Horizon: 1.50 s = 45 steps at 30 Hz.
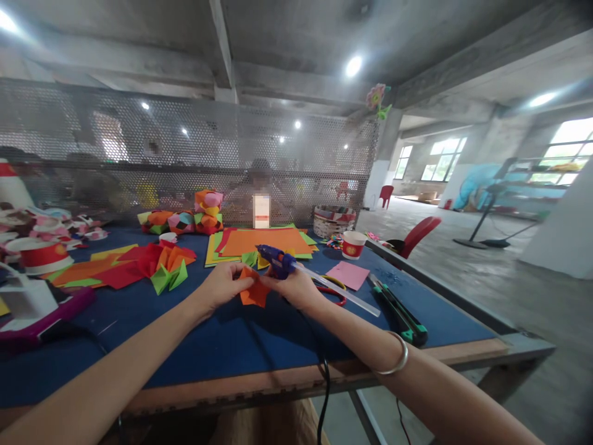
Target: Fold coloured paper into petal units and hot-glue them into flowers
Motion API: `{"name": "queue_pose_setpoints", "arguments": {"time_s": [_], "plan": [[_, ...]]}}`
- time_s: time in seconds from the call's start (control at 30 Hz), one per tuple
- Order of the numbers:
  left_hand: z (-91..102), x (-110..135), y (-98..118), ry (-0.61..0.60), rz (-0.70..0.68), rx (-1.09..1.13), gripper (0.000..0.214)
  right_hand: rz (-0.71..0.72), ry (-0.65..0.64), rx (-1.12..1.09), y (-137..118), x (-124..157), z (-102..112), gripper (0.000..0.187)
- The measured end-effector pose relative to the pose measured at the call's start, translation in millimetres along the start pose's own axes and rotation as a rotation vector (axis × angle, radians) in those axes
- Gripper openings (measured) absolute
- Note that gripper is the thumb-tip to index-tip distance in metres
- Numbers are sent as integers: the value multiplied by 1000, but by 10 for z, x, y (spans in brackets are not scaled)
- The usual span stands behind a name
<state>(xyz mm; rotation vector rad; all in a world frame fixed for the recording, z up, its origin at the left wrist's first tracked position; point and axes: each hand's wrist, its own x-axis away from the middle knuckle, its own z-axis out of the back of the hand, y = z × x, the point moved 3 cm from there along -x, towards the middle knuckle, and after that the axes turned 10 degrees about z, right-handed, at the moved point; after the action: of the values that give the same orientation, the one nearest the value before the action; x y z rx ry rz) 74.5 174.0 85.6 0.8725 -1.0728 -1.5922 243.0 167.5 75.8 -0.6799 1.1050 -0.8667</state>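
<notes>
Between my two hands, above the middle of the blue table, is a folded piece of orange paper (254,290). My left hand (227,285) is closed, pinching the paper's left side between thumb and fingers. My right hand (296,287) wraps round a blue hot glue gun (278,261), and its fingertips also touch the paper's right side. The nozzle points up and left, and a long clear glue stick (343,293) sticks out behind. Past my hands lies a stack of coloured paper sheets (259,241). Folded green and orange paper pieces (169,275) sit to the left.
Scissors (340,296), a pink paper square (348,275), a green-and-black utility knife (398,312) and a paper cup (354,245) are on the right. A purple power strip (50,318) stands left. A black cord (324,377) hangs over the front edge. Behind is a perforated metal screen (176,142).
</notes>
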Motion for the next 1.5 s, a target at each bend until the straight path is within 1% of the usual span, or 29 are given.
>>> {"name": "queue_pose_setpoints", "arguments": {"time_s": [0.07,0.17,0.27,0.47,0.6,0.77,0.93,1.07,1.2,1.4,1.5], "plan": [[-4,0,9,14,-24,-27,19,7,-1,0,7,-3,-3,15],[-20,-3,14,41,-53,-66,17,29,5,58,20,1,2,10],[-43,-9,4,57,-62,-66,14,18,16,108,38,12,7,8],[-75,-22,-23,33,-57,-30,13,32,63,120,40,12,19,8],[-86,-25,-25,27,-87,-48,15,39,81,130,46,2,22,8],[-60,-14,-22,110,-123,-100,22,33,96,145,32,9,19,6],[-27,-5,-20,169,-133,-192,21,24,83,167,-4,31,5,6],[-19,-14,-26,201,-137,-220,18,29,75,158,14,28,-10,8],[-30,-21,-25,174,-133,-193,20,30,90,137,22,23,0,7],[-59,-7,-41,66,-103,-205,18,40,81,144,-15,43,20,8],[-58,-5,-48,69,-71,-213,18,47,80,143,6,41,9,7]]}}
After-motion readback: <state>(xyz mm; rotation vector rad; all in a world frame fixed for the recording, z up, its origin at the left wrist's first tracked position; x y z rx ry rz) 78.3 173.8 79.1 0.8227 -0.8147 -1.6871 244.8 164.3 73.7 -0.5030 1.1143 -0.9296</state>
